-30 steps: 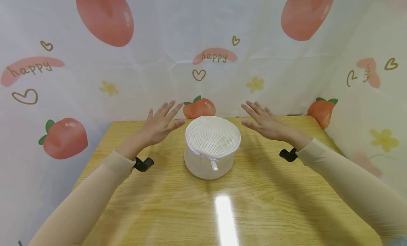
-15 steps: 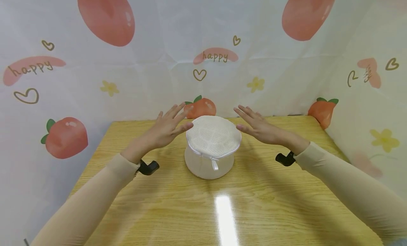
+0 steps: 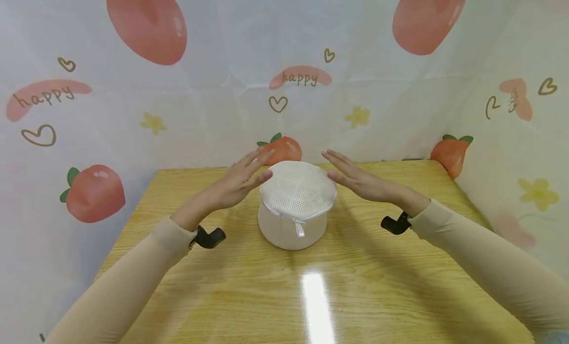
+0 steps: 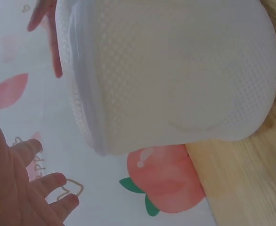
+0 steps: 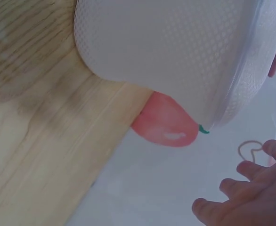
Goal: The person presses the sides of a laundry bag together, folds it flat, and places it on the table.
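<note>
A white round mesh laundry bag [image 3: 299,191] stands upright on the wooden table, its zip running around the top rim and a small white tab [image 3: 300,229] hanging at the front. My left hand [image 3: 235,185] hovers at the bag's upper left with fingers extended and holds nothing. Opposite it, my right hand [image 3: 366,183] is raised at the upper right, fingers straight and likewise holding nothing. Both wrist views show the bag's mesh side close up, with fingers [image 4: 46,186] spread apart from it in the left one. Whether either thumb touches the rim I cannot tell.
The wooden table [image 3: 249,294] ends at a white cloth backdrop [image 3: 213,87] printed with peaches, hearts and flowers. This cloth also closes off both sides. A black wrist camera [image 3: 210,237] sits below the left cuff, another camera [image 3: 394,224] below the right.
Both hands have come inward from the sides, closer to the top of the mesh laundry bag. The bag has stayed in place.
</note>
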### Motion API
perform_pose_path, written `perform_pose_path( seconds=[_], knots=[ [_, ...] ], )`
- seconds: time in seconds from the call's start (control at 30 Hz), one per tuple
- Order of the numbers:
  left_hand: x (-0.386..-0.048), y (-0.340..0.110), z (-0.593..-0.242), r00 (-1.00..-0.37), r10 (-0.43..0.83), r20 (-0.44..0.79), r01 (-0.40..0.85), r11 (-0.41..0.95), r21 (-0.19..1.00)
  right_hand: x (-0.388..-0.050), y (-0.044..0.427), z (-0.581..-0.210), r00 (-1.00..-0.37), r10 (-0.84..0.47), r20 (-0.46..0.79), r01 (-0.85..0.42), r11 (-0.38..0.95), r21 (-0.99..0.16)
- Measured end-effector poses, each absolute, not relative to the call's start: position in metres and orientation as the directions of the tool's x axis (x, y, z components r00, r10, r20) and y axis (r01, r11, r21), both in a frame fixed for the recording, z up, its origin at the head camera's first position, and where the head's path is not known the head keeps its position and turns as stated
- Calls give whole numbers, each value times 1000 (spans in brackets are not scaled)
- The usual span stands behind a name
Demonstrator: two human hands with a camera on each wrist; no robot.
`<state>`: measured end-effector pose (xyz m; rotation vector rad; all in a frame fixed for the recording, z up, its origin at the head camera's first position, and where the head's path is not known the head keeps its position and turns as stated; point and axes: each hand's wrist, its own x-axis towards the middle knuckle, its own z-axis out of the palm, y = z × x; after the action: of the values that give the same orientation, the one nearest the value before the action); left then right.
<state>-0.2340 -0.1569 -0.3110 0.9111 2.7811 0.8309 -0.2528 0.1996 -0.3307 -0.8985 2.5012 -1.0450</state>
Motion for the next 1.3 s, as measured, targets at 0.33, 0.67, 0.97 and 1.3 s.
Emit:
perform_pose_path(
  seconds=[0.33,0.67,0.97,1.3],
  knots=[
    [-233,-157,-311,-815,578,43,466,609,642,-253,202,-329,-759,-648,-59,-375,510,-774],
    [-233,-160,-317,-805,591,45,438,542,718,-250,201,-330,-763,-641,-80,-346,510,-787],
    [-231,-164,-331,-825,564,37,356,468,809,-250,203,-337,-762,-641,-89,-329,503,-799],
    [-226,-172,-348,-869,492,-44,98,259,961,-248,203,-343,-775,-623,-106,-296,506,-810]
  ],
)
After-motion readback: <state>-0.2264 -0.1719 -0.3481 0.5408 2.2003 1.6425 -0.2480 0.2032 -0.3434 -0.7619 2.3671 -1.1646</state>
